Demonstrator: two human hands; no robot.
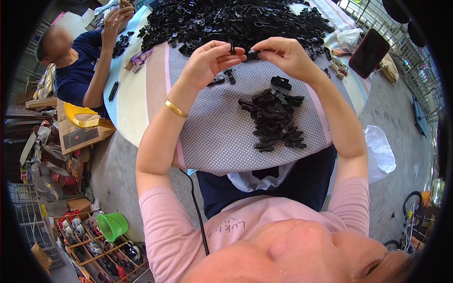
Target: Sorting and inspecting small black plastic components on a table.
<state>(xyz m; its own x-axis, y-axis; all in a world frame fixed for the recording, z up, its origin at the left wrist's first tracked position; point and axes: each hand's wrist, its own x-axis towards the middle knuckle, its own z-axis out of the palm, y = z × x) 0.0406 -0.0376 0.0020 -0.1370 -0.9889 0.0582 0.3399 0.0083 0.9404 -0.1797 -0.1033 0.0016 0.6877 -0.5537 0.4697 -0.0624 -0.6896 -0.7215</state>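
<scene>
My left hand (210, 57) pinches a small black plastic piece (231, 48) between thumb and fingertips over the table. Close beside it, the thumb and forefinger of my right hand (283, 54) are closed on another small black plastic part (253, 55). Whether the two pieces touch, I cannot tell. Beyond both hands spreads a big heap of black plastic parts (226, 23). A smaller pile of black clip-like parts (271, 115) lies nearer me, below my right hand. Two loose black parts (230, 76) rest under my left hand.
A dotted, striped cloth (212, 137) covers the table. At the left sits another person (80, 66) with raised hands. A dark phone (369, 53) stands at the right, by yellow-handled tools (339, 68). A yellow chair (80, 117) and green bucket (112, 226) are at left.
</scene>
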